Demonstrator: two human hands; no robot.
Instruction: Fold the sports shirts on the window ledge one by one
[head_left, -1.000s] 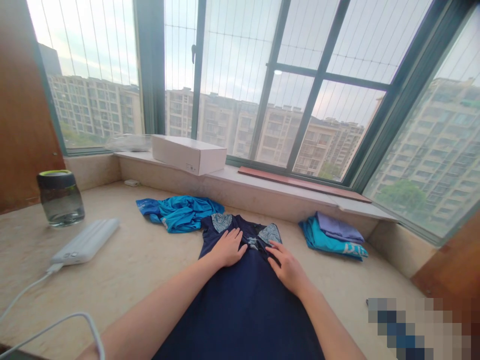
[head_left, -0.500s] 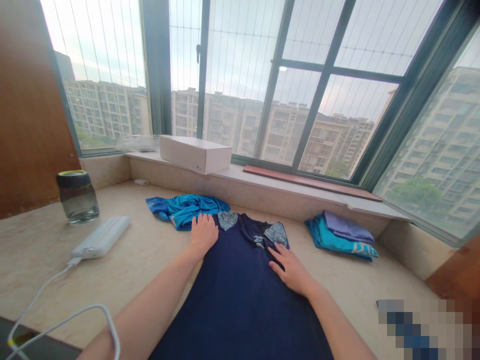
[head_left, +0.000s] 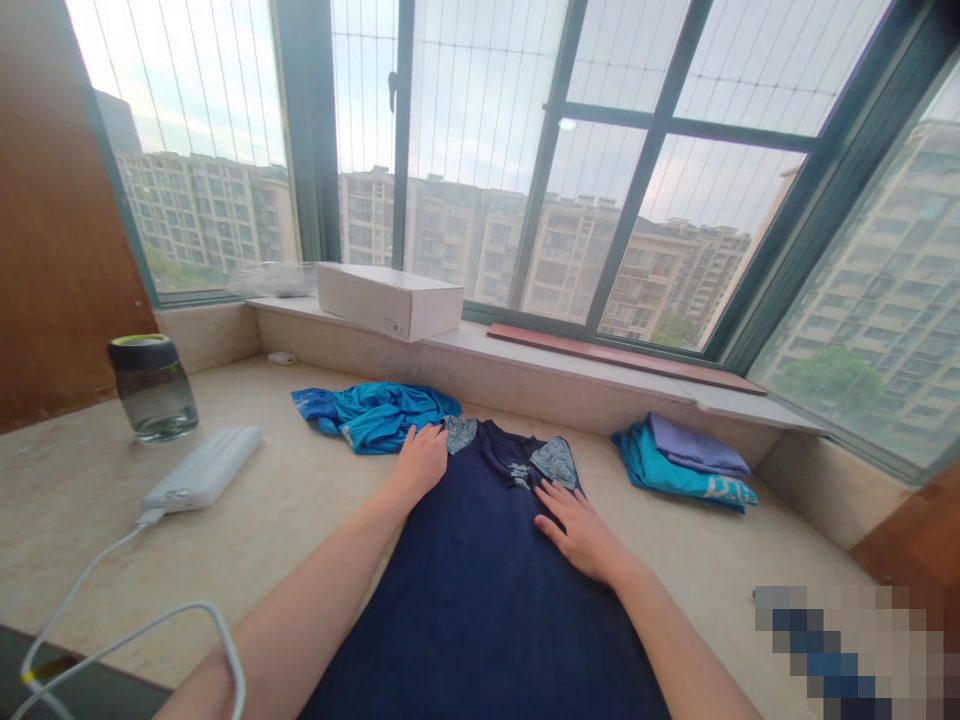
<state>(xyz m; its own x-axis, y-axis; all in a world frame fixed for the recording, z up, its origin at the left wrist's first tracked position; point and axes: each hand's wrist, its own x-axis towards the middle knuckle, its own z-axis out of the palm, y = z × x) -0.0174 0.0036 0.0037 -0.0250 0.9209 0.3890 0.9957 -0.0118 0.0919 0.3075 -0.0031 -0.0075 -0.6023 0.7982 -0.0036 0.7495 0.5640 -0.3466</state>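
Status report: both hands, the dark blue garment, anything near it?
Left hand flat on dark blue garment, at the shoulder. Right hand flat on its chest. Crumpled blue cloth close by.

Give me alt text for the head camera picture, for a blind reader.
Left hand and right hand lie flat on a navy dress spread on a stone ledge, between a crumpled blue garment and folded clothes.

A home: bay window point(head_left: 570, 150) ledge, folded clothes point(head_left: 686, 462)
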